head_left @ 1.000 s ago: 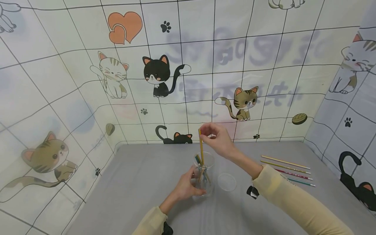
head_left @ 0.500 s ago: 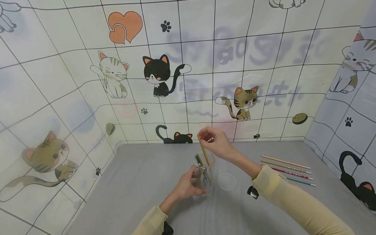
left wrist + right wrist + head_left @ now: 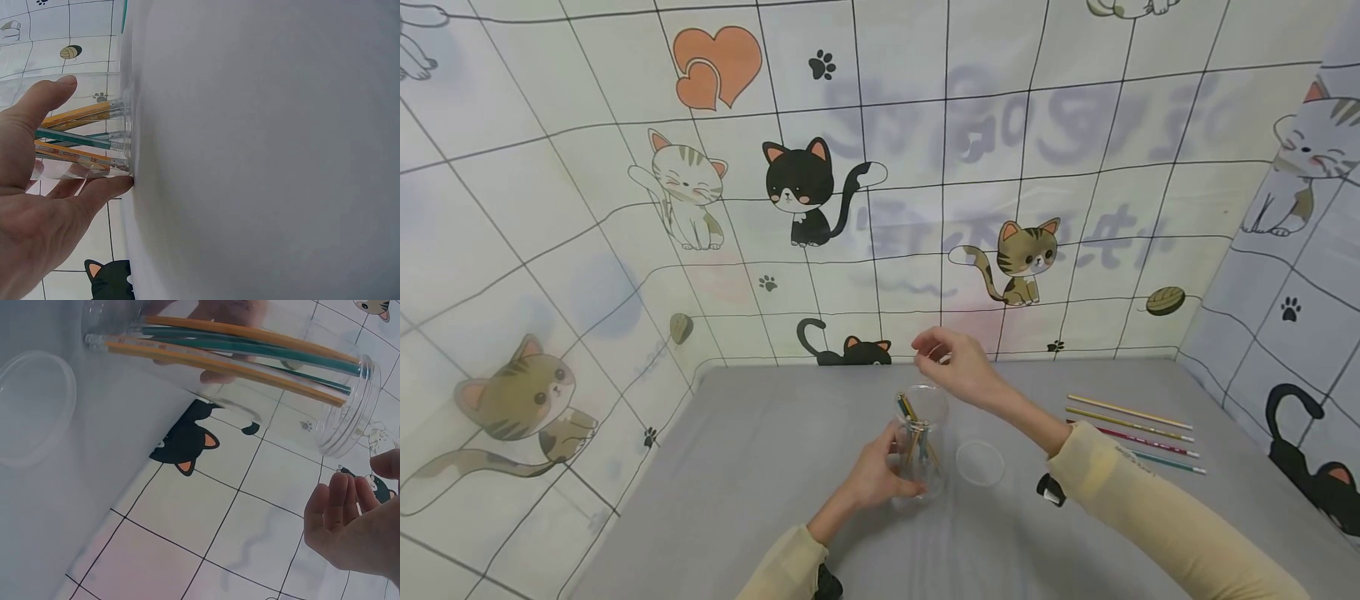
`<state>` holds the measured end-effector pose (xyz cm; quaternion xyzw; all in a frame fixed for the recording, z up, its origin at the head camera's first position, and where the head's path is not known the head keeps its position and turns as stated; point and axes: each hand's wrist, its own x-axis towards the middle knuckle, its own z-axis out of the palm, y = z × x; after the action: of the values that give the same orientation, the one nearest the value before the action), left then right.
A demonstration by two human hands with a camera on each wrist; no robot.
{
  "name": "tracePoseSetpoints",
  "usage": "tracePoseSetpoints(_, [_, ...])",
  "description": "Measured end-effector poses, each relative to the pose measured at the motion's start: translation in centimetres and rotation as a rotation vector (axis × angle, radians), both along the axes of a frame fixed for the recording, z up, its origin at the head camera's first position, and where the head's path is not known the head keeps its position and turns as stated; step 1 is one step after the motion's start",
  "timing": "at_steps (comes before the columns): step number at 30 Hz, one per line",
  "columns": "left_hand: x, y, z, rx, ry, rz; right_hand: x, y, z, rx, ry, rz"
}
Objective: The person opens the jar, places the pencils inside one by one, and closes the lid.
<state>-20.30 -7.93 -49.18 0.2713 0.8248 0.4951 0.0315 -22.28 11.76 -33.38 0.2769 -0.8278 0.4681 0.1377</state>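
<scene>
Low down, the left grip [image 3: 877,476] curves round the jar [image 3: 931,457].

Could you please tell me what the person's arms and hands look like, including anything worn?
The left arm has a pale yellow sleeve, as does the right. The left hand and right hand show no gloves. A small black item sits by the left cuff; another, black with white, by the right.

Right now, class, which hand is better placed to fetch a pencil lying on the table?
Probably the right: the right hand holds nothing and is nearer the loose pencils, while the left hand grips the clear jar.
</scene>
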Motion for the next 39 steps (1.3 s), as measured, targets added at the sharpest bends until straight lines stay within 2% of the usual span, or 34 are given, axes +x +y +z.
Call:
tracePoseSetpoints(15, [0.1, 0.1, 0.2, 0.006, -0.003, 0.006, -0.4, 2.7, -0.9, -0.016, -0.008, -0.017])
tracePoseSetpoints(28, [0.3, 0.1, 0.2, 0.012, -0.001, -0.002, 0.2, 5.0, -1.4, -0.028, -0.059, -0.041])
tracePoseSetpoints(39, [0.5, 0.1, 0.4, 0.017, -0.006, -0.005, 0.8, 7.9, -2.7, 0.000, -0.105, -0.102])
